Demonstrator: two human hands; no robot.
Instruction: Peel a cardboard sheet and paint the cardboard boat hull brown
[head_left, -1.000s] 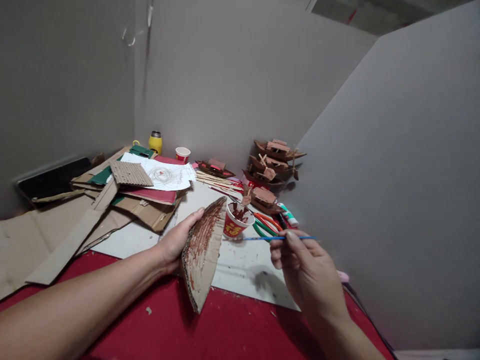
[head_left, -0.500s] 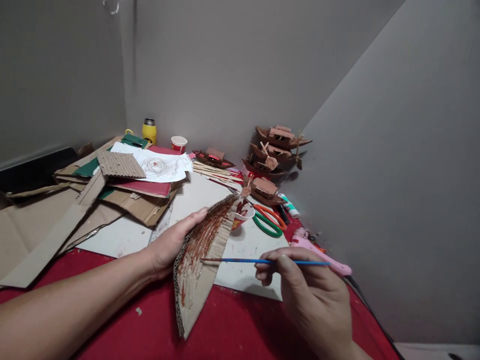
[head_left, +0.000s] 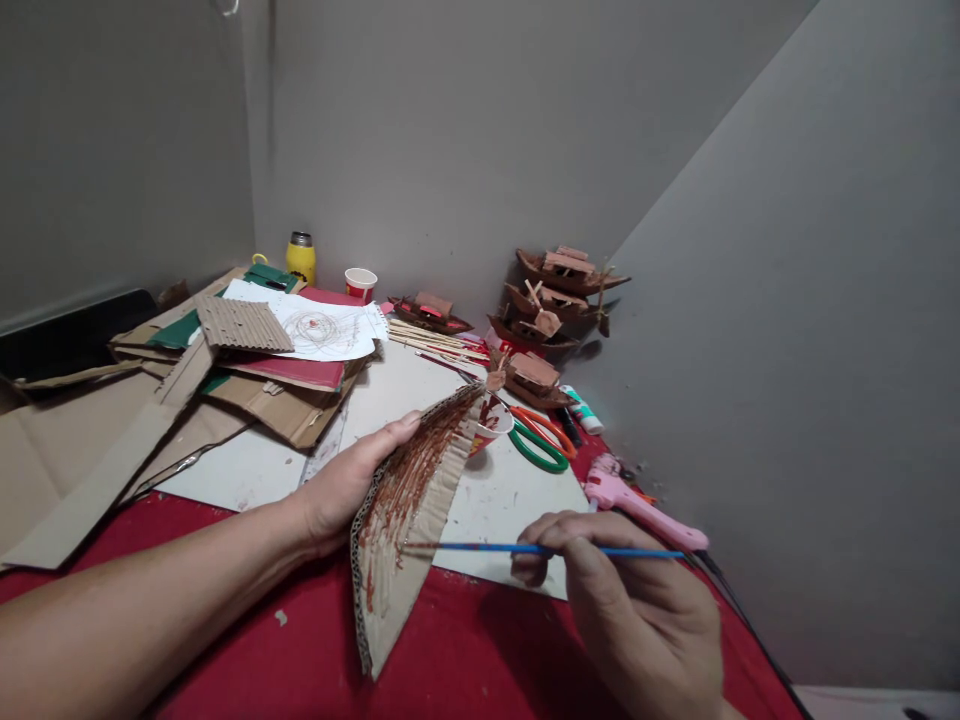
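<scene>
My left hand (head_left: 349, 490) grips the far left edge of a curved, pointed cardboard piece (head_left: 412, 510), tilted up over the table. Reddish-brown paint streaks cover much of its ribbed face, while the right side and lower tip are bare cardboard. Pinched between the thumb and fingers of my right hand (head_left: 622, 590) is a blue paintbrush (head_left: 495, 547). Its bristles touch the face of the piece near the lower middle. Just behind the piece's upper end stands a paper cup (head_left: 496, 425) with brown paint inside, partly hidden.
Green and orange-handled scissors (head_left: 541, 450) lie beside the cup, and a pink glue gun (head_left: 645, 505) is at the right. Several brown model boats (head_left: 574, 268) sit against the wall. Wooden sticks (head_left: 439, 340), stacked cardboard (head_left: 300, 415) and a yellow bottle (head_left: 301, 262) stand farther back.
The brush tip has moved slightly down the cardboard piece, and my right hand has shifted down and a little right. My left hand keeps its hold.
</scene>
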